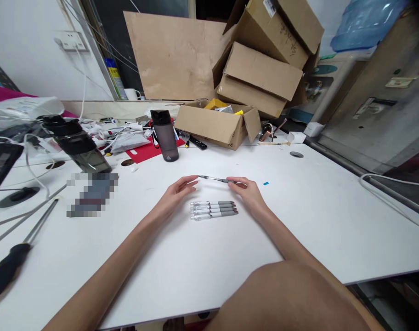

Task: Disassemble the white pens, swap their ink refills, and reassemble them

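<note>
A clear-barrelled pen (212, 178) with a grey grip is held nearly level above the white table. My right hand (248, 191) pinches it by the grip end between thumb and fingertips. At the other end, the fingertips of my left hand (177, 193) reach the pen's tip or lie just beside it; its fingers are stretched out and slightly apart. Just below and between both hands, several matching pens (212, 210) lie side by side in a row on the table, their grey grips pointing right.
A dark bottle (166, 138) and an open cardboard box (209, 124) stand at the back. Left are a tilted second bottle (75, 142), a blurred-out object (94, 195), cables and a screwdriver (21, 250). A small blue scrap (266, 183) lies right of my hands.
</note>
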Demonstrator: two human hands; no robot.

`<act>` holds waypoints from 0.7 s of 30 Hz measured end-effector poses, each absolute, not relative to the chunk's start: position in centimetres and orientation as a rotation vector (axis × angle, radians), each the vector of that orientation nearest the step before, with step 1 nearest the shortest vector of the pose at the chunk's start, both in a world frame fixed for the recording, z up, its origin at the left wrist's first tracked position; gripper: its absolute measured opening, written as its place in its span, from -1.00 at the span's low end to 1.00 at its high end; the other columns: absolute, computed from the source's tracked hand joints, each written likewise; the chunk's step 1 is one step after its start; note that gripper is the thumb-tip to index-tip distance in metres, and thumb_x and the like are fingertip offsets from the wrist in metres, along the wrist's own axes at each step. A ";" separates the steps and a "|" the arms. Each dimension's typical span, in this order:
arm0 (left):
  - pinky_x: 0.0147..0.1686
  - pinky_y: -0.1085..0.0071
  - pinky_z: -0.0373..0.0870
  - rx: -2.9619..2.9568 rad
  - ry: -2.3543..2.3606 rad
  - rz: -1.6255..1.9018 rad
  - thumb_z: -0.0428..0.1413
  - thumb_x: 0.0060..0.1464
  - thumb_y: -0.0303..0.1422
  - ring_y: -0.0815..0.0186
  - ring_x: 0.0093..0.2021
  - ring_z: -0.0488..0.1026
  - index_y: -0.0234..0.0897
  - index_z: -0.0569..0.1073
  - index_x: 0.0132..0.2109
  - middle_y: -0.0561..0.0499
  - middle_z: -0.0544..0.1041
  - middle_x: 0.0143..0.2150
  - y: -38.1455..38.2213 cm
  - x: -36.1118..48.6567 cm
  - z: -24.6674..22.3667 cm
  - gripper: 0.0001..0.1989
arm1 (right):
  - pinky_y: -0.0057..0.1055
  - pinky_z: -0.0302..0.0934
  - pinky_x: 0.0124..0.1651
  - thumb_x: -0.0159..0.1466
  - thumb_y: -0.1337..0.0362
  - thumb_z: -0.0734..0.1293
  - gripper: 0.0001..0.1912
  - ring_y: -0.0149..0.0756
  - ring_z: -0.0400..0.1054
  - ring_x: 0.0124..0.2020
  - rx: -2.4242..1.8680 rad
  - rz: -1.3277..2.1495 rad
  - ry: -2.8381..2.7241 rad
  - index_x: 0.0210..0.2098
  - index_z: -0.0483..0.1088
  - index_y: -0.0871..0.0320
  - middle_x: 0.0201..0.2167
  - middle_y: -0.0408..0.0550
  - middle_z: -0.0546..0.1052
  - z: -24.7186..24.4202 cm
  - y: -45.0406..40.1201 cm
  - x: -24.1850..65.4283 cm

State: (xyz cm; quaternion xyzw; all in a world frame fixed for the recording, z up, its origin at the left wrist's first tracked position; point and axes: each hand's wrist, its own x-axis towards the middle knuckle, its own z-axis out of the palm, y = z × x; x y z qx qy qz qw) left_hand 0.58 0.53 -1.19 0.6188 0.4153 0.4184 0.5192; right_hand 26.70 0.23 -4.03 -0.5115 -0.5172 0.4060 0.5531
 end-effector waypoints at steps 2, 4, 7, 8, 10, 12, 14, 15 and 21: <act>0.29 0.08 0.31 1.491 0.976 1.025 0.22 0.15 -0.20 0.05 0.34 0.34 -0.14 0.48 0.14 -0.12 0.49 0.27 0.3 0.9 -1.2 -0.58 | -0.23 0.30 0.05 0.13 0.14 0.49 -0.71 -0.19 0.45 -0.13 -1.195 0.922 -1.294 -0.18 0.65 0.11 -0.09 0.03 0.55 -4.2 0.3 26.6; 0.21 0.05 0.39 1.487 1.005 1.008 0.24 0.14 -0.16 0.02 0.26 0.43 -0.16 0.44 0.14 -0.16 0.54 0.20 0.1 1.1 -1.4 -0.55 | -0.25 0.31 0.02 0.16 0.15 0.48 -0.73 -0.21 0.44 -0.16 -1.193 0.882 -1.377 -0.18 0.65 0.11 -0.13 0.02 0.53 -4.3 0.2 26.5; 0.10 0.09 0.49 1.589 1.034 1.045 0.26 0.11 -0.13 0.02 0.17 0.50 -0.18 0.45 0.09 -0.18 0.53 0.18 0.1 1.3 -1.7 -0.55 | -0.28 0.30 -0.01 0.22 0.17 0.44 -0.77 -0.22 0.45 -0.15 -1.150 0.823 -1.465 -0.16 0.64 0.09 -0.14 0.00 0.54 -3.9 0.0 26.1; 0.06 0.12 0.51 1.631 1.041 1.077 0.25 0.11 -0.12 0.04 0.13 0.52 -0.18 0.46 0.05 -0.15 0.50 0.18 0.1 1.3 -1.8 -0.59 | -0.28 0.29 0.00 0.25 0.19 0.42 -0.79 -0.21 0.45 -0.12 -1.123 0.811 -1.507 -0.15 0.63 0.08 -0.14 -0.01 0.55 -3.7 -0.2 26.0; 0.05 0.17 0.50 1.757 1.073 1.136 0.22 0.15 -0.15 0.14 0.01 0.56 -0.17 0.50 0.00 -0.10 0.46 0.15 0.0 1.5 -1.9 -0.68 | -0.30 0.28 0.00 0.32 0.20 0.37 -0.80 -0.21 0.46 -0.07 -1.067 0.826 -1.586 -0.13 0.61 0.07 -0.12 -0.04 0.59 -3.2 -0.5 25.7; 0.05 0.19 0.47 1.918 1.115 1.175 0.19 0.19 -0.19 0.21 -0.08 0.55 -0.15 0.54 -0.03 -0.06 0.44 0.09 -0.2 1.5 -1.7 -0.75 | -0.32 0.27 -0.04 0.35 0.21 0.33 -0.80 -0.22 0.46 -0.09 -1.034 0.853 -1.658 -0.11 0.58 0.07 -0.13 -0.07 0.62 -2.8 -0.8 25.4; 0.03 0.21 0.45 2.053 1.136 1.159 0.15 0.24 -0.23 0.23 -0.12 0.51 -0.13 0.56 -0.04 -0.04 0.45 0.02 -0.4 1.6 -1.5 -0.80 | -0.33 0.25 -0.07 0.38 0.21 0.31 -0.80 -0.23 0.46 -0.12 -1.037 0.845 -1.715 -0.11 0.56 0.08 -0.16 -0.09 0.62 -2.5 -1.1 25.3; 0.01 0.22 0.44 2.098 1.137 1.139 0.12 0.27 -0.24 0.23 -0.13 0.50 -0.13 0.55 -0.05 -0.03 0.47 -0.01 -0.6 1.5 -1.3 -0.81 | -0.34 0.24 -0.08 0.39 0.20 0.30 -0.80 -0.23 0.45 -0.14 -1.048 0.823 -1.742 -0.11 0.56 0.08 -0.17 -0.09 0.62 -2.4 -1.1 25.2; -0.03 0.28 0.40 2.189 1.109 1.081 0.06 0.33 -0.25 0.22 -0.12 0.47 -0.13 0.54 -0.05 -0.01 0.51 -0.06 -0.8 1.3 -0.7 -0.81 | -0.30 0.20 -0.03 0.46 0.16 0.22 -0.75 -0.21 0.42 -0.12 -1.140 0.570 -1.903 -0.14 0.53 0.06 -0.16 -0.07 0.60 -1.8 -1.3 25.4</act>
